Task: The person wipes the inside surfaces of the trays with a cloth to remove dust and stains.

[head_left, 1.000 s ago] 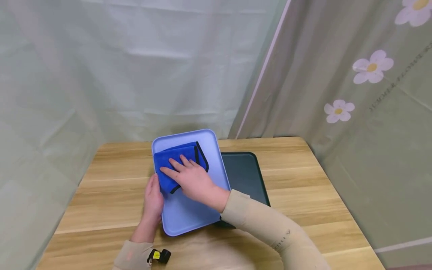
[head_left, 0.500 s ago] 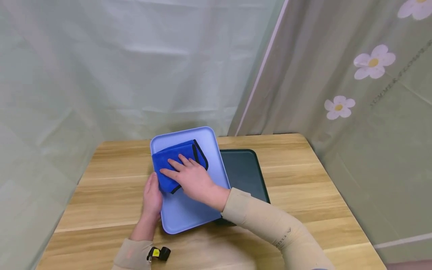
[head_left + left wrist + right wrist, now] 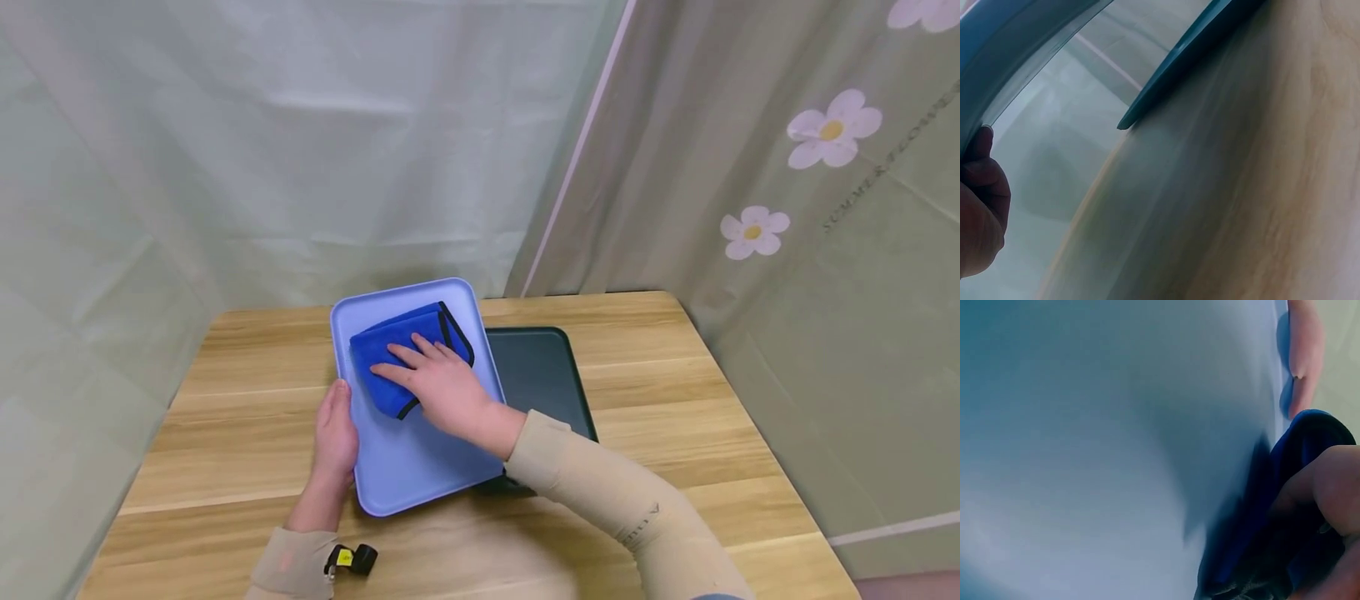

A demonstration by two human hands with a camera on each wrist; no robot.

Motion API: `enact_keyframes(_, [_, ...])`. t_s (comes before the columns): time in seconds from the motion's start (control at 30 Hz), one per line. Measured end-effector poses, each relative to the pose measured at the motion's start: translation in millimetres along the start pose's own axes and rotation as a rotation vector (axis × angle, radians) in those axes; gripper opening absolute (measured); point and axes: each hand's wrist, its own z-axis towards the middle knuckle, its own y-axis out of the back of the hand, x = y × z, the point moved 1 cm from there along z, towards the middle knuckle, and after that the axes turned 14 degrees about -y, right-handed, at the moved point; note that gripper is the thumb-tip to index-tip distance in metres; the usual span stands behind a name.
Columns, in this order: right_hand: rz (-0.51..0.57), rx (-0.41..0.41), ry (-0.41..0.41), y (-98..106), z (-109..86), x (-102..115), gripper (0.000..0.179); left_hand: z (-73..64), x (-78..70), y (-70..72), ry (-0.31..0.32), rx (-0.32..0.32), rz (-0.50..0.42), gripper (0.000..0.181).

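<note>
A light blue tray (image 3: 420,475) is held tilted above the table by my left hand (image 3: 335,437), which grips its left rim. In the left wrist view, the curled fingers (image 3: 985,194) sit beneath the tray's edge (image 3: 1016,56). My right hand (image 3: 453,392) lies spread over a folded blue cloth (image 3: 393,333) with black trim, pressing it onto the tray's upper part with straight fingers. The cloth (image 3: 1247,519) shows in the right wrist view, partly hidden by the hand. At the tray's far edge there, my left thumb (image 3: 1305,356) is visible.
A dark green tray (image 3: 540,375) lies on the wooden table (image 3: 667,400), partly covered by the blue one and my right forearm. Pale curtains (image 3: 360,150) hang behind and beside the table. A black camera strap (image 3: 352,558) is on the left wrist.
My right hand has slid the cloth slightly to the right and up across the tray, away from its left rim. The left hand keeps its hold. The head view has shifted slightly.
</note>
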Motion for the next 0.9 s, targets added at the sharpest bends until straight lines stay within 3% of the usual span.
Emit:
enact_keyframes(0.33, [0.060, 0.024, -0.085, 2, -0.7, -13, 0.076, 1.8, -2.4, 5.0, 0.032, -0.077, -0.014, 0.071])
enact_keyframes(0.9, [0.085, 0.051, -0.172, 9, 0.8, -10, 0.074, 3.4, 1.5, 3.9, 0.058, -0.055, -0.031, 0.071])
